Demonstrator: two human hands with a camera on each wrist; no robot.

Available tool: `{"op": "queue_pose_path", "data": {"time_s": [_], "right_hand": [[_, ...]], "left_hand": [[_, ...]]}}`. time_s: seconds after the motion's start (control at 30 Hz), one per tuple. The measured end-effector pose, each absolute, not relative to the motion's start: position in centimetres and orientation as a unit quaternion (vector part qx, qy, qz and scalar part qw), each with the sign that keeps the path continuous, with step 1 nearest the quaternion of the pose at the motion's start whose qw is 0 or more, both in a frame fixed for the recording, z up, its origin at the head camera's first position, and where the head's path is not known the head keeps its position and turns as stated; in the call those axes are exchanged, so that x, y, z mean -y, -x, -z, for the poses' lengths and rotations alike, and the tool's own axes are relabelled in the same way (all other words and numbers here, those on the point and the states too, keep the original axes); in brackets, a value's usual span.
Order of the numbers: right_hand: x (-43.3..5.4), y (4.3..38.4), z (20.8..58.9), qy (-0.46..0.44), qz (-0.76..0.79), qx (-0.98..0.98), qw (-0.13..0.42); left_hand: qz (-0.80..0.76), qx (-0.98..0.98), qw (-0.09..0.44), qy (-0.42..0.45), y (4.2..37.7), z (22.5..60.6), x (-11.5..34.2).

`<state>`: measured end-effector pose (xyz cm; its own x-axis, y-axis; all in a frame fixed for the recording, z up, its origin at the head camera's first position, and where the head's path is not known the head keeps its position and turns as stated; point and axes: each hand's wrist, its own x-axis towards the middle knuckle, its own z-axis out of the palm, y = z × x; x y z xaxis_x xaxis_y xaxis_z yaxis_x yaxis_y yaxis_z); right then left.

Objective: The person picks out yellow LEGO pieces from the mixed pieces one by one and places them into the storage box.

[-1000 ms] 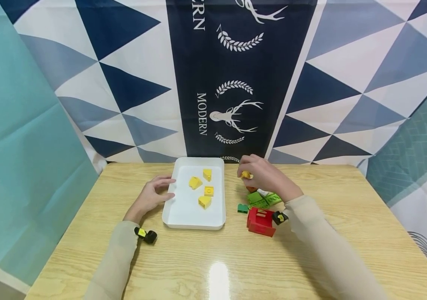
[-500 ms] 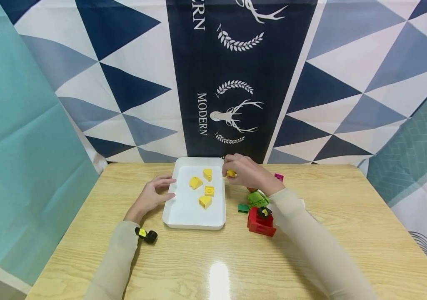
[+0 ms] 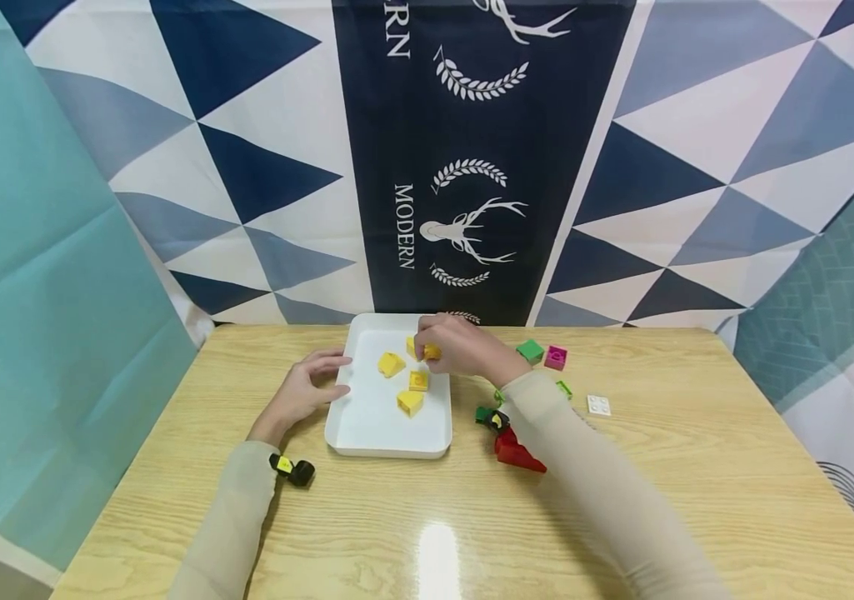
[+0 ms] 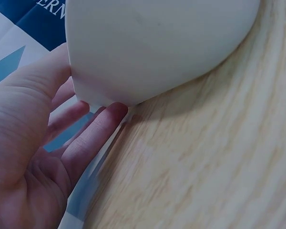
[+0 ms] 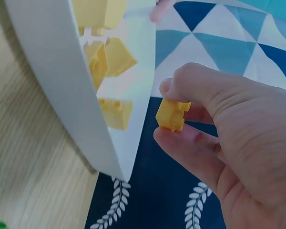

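My right hand (image 3: 456, 343) pinches a yellow toy brick (image 5: 170, 114) between thumb and fingers, over the far right part of the white tray (image 3: 367, 433). Studs show on the held brick in the right wrist view. Several more yellow bricks lie inside the tray, among them a wedge-shaped one (image 3: 391, 364), a square one (image 3: 417, 381) and another wedge (image 3: 410, 403). One at the back is partly hidden behind my right fingers. Along the tray's left side, my left hand (image 3: 305, 390) touches the outer wall with its fingertips (image 4: 115, 110), fingers loosely extended.
Right of the tray lie a green brick (image 3: 529, 351), a magenta brick (image 3: 556, 357), a white brick (image 3: 598, 405) and a red piece (image 3: 516, 452). My right forearm covers part of this group. A patterned cloth (image 3: 456, 167) hangs behind the wooden table (image 3: 367, 533).
My right hand has moved left with the yellow brick, from above the coloured pieces to over the tray. Its forearm now uncovers the green, magenta and white bricks. The left hand stays put.
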<state>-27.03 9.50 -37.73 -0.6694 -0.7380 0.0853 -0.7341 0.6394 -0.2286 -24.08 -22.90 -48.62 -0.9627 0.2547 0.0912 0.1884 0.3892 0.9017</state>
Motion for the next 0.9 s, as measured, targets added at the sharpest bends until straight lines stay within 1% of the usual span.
{"op": "queue_pose_path", "data": {"time_s": [0.2,0.33,0.7,0.9], "right_hand": [[-7.9,27.1,37.9,0.425,0.123,-0.897,0.0],[-6.8,27.2,38.0,0.429,0.117,-0.896,0.012],[-4.6,27.0,37.8,0.414,0.126,-0.898,0.08],[-3.9,27.2,38.3,0.401,0.138,-0.896,0.13]], "left_hand": [[-0.534,-0.834,0.03,-0.136,24.1,48.5,22.8],[-0.535,-0.833,0.032,-0.134,24.1,48.5,22.8],[-0.538,-0.832,0.031,-0.136,24.1,48.5,23.0],[-0.54,-0.829,0.029,-0.14,24.0,48.5,23.0]]}}
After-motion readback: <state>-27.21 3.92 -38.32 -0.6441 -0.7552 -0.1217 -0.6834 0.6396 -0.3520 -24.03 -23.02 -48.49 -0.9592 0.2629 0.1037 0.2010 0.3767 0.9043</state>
